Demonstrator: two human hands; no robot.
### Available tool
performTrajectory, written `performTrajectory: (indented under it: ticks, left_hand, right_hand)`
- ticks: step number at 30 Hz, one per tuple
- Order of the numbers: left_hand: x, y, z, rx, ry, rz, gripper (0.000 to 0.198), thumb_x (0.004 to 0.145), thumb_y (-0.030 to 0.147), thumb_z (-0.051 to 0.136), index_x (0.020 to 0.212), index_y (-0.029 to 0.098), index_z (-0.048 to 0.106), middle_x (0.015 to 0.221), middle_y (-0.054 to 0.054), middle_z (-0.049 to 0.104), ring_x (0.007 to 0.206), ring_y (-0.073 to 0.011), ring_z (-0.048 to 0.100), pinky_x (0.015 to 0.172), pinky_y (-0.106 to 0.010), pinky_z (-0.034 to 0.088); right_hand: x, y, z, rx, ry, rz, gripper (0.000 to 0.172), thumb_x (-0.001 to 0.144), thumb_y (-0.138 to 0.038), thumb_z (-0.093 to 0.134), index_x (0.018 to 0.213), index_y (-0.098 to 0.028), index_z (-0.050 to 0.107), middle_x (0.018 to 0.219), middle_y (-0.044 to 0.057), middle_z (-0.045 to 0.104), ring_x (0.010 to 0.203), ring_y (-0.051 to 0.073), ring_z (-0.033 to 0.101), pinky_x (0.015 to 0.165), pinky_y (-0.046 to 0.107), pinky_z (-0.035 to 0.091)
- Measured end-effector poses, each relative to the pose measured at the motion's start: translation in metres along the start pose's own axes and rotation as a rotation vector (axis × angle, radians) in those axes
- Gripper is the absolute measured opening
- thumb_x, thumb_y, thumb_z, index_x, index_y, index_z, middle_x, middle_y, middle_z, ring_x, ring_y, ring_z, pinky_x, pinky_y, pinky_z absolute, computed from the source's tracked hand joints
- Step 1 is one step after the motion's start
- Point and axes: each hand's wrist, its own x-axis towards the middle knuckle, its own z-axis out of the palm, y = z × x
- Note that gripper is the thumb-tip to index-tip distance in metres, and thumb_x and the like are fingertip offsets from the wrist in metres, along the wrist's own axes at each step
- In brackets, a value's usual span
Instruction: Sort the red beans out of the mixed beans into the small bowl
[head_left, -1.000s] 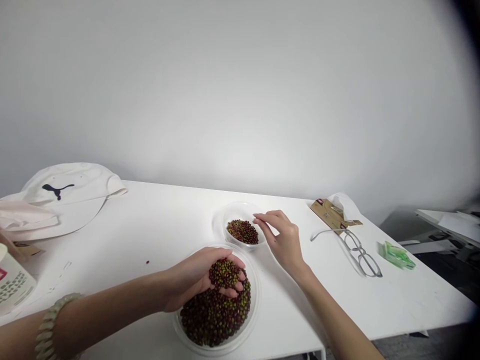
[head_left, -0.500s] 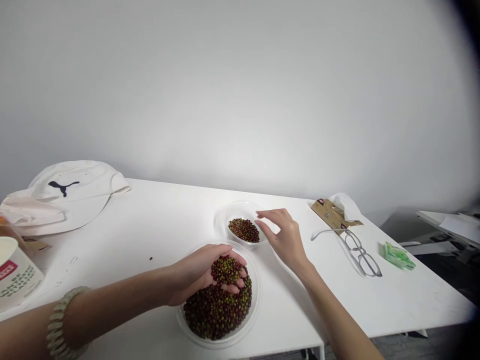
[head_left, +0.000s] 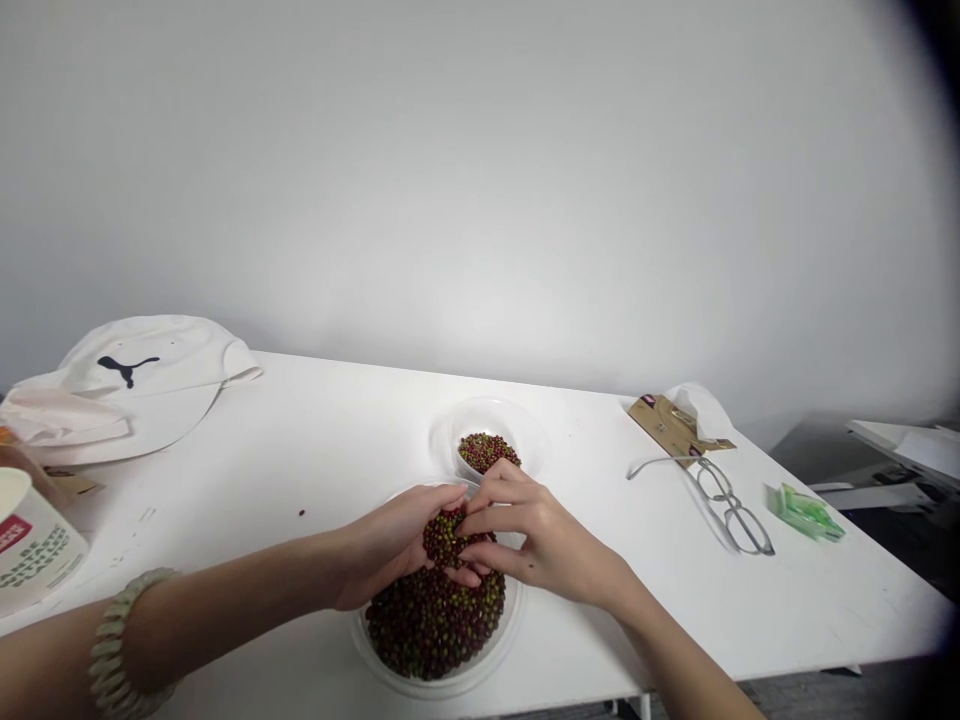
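My left hand (head_left: 405, 525) is cupped palm up above the large clear round bowl (head_left: 491, 672), holding a heap of mixed red and green beans (head_left: 442, 540). More of these beans (head_left: 435, 630) lie in the bowl below it. My right hand (head_left: 529, 525) bends over the left palm, its thumb and fingertips drawn in among the held beans. Whether a bean is between those fingertips is too small to make out. Just behind stands a smaller clear bowl (head_left: 534, 425) with a layer of beans (head_left: 484, 450), partly covered by my right hand.
One loose bean (head_left: 302, 513) lies on the white table (head_left: 247, 500). At the left are a white cap (head_left: 165, 370) and a paper tub (head_left: 37, 550). Eyeglasses (head_left: 731, 510), a brown tissue pack (head_left: 664, 425) and a green wrapper (head_left: 810, 512) lie at the right. A wall rises behind.
My right hand has moved from beside the small bowl down and left to the beans in my left palm. The left hand has stayed cupped in place.
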Motion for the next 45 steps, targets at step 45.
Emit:
performTrajectory:
  ticks: [45]
  left_hand:
    - [-0.0001, 0.0030, 0.0020, 0.021, 0.005, -0.027, 0.032, 0.082, 0.035, 0.034, 0.082, 0.014, 0.059, 0.083, -0.005, 0.062, 0.076, -0.0135, 0.054, 0.081, -0.034, 0.042]
  right_hand:
    - [-0.0020, 0.0030, 0.0004, -0.032, -0.002, -0.060, 0.010, 0.085, -0.019, 0.050, 0.088, -0.018, 0.060, 0.084, 0.003, 0.060, 0.083, 0.015, 0.047, 0.081, 0.034, 0.039]
